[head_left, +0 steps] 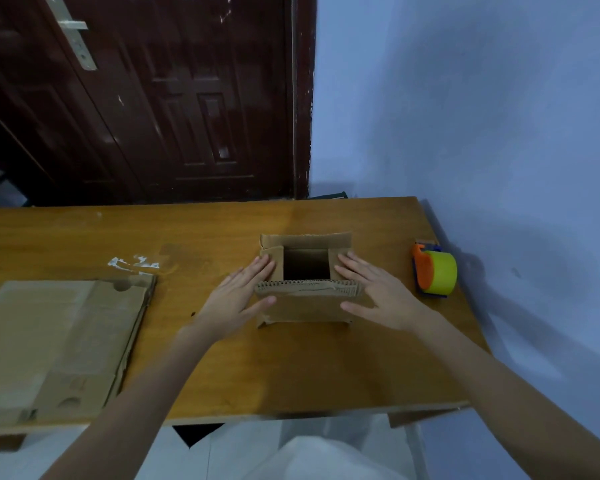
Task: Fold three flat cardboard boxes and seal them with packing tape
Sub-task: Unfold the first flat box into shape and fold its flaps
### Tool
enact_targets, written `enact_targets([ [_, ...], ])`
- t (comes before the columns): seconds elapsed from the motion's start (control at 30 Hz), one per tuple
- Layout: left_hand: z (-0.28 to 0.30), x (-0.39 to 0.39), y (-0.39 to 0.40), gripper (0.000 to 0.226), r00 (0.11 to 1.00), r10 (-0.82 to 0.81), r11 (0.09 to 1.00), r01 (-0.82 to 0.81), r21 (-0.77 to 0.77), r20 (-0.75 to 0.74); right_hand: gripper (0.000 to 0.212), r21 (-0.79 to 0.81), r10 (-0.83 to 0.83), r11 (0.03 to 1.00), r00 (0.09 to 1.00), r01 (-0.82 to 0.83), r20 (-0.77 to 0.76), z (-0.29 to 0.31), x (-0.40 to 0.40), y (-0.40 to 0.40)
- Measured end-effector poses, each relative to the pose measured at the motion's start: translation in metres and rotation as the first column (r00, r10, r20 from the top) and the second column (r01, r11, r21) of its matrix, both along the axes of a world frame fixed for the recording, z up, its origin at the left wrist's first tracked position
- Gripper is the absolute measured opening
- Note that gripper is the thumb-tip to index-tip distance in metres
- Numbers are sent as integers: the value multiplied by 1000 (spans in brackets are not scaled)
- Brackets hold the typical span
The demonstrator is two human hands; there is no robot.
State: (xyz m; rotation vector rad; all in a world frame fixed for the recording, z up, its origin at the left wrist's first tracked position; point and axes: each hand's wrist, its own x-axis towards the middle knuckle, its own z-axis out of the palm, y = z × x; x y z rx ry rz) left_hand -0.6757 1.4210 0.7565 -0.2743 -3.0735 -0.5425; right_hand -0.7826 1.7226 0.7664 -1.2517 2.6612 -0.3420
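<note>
Flat hands (238, 292) on open-topped box (307, 306)

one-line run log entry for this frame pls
step: folding box top flaps | left hand: flat on left flap | right hand: flat on right flap | cardboard box: upright, untaped | tape dispenser: idle, right of box

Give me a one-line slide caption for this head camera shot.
Both hands, left and right, press the side flaps of an open cardboard box inward; tape dispenser waits at right.
</note>
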Motion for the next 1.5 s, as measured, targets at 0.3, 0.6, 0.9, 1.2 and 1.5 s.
enact_targets([
  [0.3, -3, -2, -1, 68, 1000, 0, 1000, 1, -28, 12, 74, -49, 14, 999, 1000, -15, -11, 0, -1, 1],
  [0.6, -7, -4, 10, 56, 981, 190, 918, -187, 349, 28, 62, -334, -174, 918, 974, 213, 145, -9, 7, -9],
  [0.9, -4, -9, 10, 47, 962, 266, 922, -237, 307, -55, 87, -411, -284, 868, 958, 277, 46, -2, 6, -10],
  [1.2, 8, -11, 15, 56, 948, 29, 969, -105, -224, -317, 82, -167, -92, 984, 978, 61, -188, 13, -4, -21],
  [1.5, 11, -11, 15, 44, 964, -75, 942, -15, -336, -253, 43, -129, -1, 991, 946, -43, -324, 7, 0, -17],
])
